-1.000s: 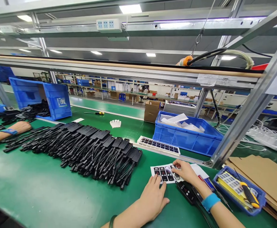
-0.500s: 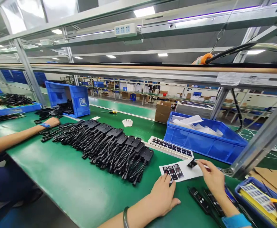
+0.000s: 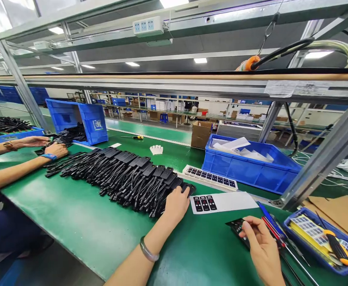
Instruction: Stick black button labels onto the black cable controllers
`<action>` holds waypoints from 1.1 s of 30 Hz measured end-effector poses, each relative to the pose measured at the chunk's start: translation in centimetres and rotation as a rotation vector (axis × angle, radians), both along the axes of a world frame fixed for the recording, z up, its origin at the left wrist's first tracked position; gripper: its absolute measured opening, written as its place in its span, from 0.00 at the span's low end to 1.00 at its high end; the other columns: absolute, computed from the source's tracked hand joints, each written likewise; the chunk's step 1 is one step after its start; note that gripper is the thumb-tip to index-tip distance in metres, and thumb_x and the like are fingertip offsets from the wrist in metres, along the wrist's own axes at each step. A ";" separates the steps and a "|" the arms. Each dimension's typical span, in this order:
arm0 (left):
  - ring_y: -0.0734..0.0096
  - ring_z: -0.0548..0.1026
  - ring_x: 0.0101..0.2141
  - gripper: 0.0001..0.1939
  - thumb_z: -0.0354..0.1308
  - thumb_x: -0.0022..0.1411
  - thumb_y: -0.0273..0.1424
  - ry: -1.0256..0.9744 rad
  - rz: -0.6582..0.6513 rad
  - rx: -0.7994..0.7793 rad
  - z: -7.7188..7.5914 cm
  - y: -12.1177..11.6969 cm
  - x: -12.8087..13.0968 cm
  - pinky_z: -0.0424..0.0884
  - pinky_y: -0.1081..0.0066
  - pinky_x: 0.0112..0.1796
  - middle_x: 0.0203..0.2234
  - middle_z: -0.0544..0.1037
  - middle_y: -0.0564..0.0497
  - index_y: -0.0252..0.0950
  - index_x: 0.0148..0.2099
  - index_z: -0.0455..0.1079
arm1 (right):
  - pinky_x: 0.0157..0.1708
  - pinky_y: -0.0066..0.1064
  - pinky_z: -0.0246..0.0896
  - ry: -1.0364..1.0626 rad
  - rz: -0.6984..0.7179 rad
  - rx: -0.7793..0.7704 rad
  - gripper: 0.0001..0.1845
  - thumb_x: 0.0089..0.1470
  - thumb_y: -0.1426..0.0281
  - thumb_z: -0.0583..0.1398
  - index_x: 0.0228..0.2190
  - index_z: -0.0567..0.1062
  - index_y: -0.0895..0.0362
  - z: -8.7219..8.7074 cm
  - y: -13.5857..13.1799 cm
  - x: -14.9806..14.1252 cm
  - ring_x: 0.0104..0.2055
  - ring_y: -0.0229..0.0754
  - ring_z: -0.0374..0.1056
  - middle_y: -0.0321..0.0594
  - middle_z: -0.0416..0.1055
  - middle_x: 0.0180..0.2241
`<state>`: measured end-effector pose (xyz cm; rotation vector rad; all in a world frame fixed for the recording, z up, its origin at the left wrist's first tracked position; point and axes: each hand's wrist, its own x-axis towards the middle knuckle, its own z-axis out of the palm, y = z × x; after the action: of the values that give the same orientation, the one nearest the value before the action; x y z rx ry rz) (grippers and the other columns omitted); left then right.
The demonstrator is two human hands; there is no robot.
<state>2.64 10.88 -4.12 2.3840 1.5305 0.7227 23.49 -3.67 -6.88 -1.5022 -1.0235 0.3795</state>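
Observation:
My left hand [image 3: 176,204] has its fingers curled over the right end of a long row of black cabled devices [image 3: 129,169], gripping the last black device [image 3: 189,188]. Between the thumb and fingers of my right hand [image 3: 260,244] is a black label [image 3: 236,226] with small markings, held low over the bench. Part of that label and the dark items below are covered by the hand. A white label sheet [image 3: 233,201] carrying three black labels [image 3: 204,203] lies between my hands.
Another person's hands [image 3: 54,150] work at the left by a tipped blue crate [image 3: 94,123]. Behind the sheet stand a label strip [image 3: 211,178] and a blue bin [image 3: 251,172] of paper. Tools [image 3: 277,234] and a small blue tray [image 3: 319,242] are at the right.
My left hand has left the label sheet and moved to the end of the device row. My right hand has carried the label off the sheet, towards me. The other person's second hand has come in.

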 end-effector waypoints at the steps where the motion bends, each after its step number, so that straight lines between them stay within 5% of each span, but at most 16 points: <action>1: 0.58 0.71 0.39 0.23 0.54 0.57 0.24 -0.060 -0.016 -0.014 0.2 -0.4 0.2 0.68 0.61 0.39 0.38 0.67 0.45 0.38 0.56 0.64 | 0.30 0.30 0.63 0.013 0.015 -0.001 0.19 0.52 0.52 0.58 0.37 0.69 0.52 -0.2 -0.1 0.0 0.28 0.39 0.67 0.34 0.68 0.28; 6: 0.74 0.70 0.26 0.19 0.54 0.56 0.29 -0.336 -0.200 -0.252 0.4 -3.4 2.1 0.69 0.74 0.25 0.34 0.67 0.50 0.35 0.52 0.64 | 0.30 0.28 0.62 0.058 0.082 0.054 0.14 0.56 0.55 0.56 0.38 0.67 0.51 0.0 -0.6 -0.2 0.26 0.37 0.64 0.31 0.65 0.25; 9: 0.79 0.67 0.22 0.14 0.56 0.57 0.34 -0.712 -0.345 -0.710 -0.4 -5.6 3.7 0.66 0.78 0.21 0.30 0.68 0.52 0.34 0.45 0.64 | 0.26 0.27 0.60 0.049 0.105 0.068 0.12 0.57 0.57 0.55 0.37 0.67 0.51 0.7 -1.0 -0.4 0.23 0.35 0.62 0.31 0.63 0.24; 11: 0.80 0.67 0.23 0.15 0.58 0.56 0.37 -1.030 -0.360 -1.088 -1.0 -7.0 4.4 0.68 0.78 0.25 0.30 0.70 0.51 0.33 0.41 0.63 | 0.25 0.27 0.59 0.060 0.121 0.057 0.11 0.58 0.58 0.55 0.37 0.67 0.52 1.1 -1.1 -0.6 0.22 0.34 0.61 0.31 0.62 0.25; 13: 0.80 0.70 0.25 0.15 0.60 0.54 0.36 -1.150 -0.352 -1.283 -1.3 -8.1 4.9 0.71 0.75 0.30 0.31 0.72 0.49 0.32 0.40 0.64 | 0.23 0.26 0.58 0.089 0.135 0.040 0.10 0.58 0.58 0.55 0.36 0.67 0.52 1.4 -1.2 -0.8 0.20 0.33 0.61 0.30 0.62 0.26; 22: 0.68 0.78 0.33 0.27 0.63 0.47 0.24 -1.012 -0.520 -1.402 -1.3 -9.5 5.0 0.72 0.66 0.39 0.33 0.77 0.45 0.34 0.51 0.61 | 0.17 0.23 0.57 0.152 0.209 -0.102 0.10 0.54 0.60 0.59 0.33 0.73 0.54 1.5 -1.1 -1.0 0.19 0.32 0.57 0.33 0.66 0.25; 33: 0.63 0.79 0.36 0.27 0.62 0.50 0.23 -1.016 -0.566 -1.423 -1.5 -9.5 5.1 0.73 0.65 0.40 0.34 0.78 0.44 0.34 0.52 0.60 | 0.18 0.25 0.62 0.098 0.188 -0.132 0.13 0.54 0.59 0.59 0.33 0.74 0.56 1.8 -1.3 -1.0 0.23 0.37 0.63 0.38 0.70 0.26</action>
<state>7.75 1.34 -5.65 0.9346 0.4647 0.3332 22.46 -4.97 -5.09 -1.4922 -1.0818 0.6592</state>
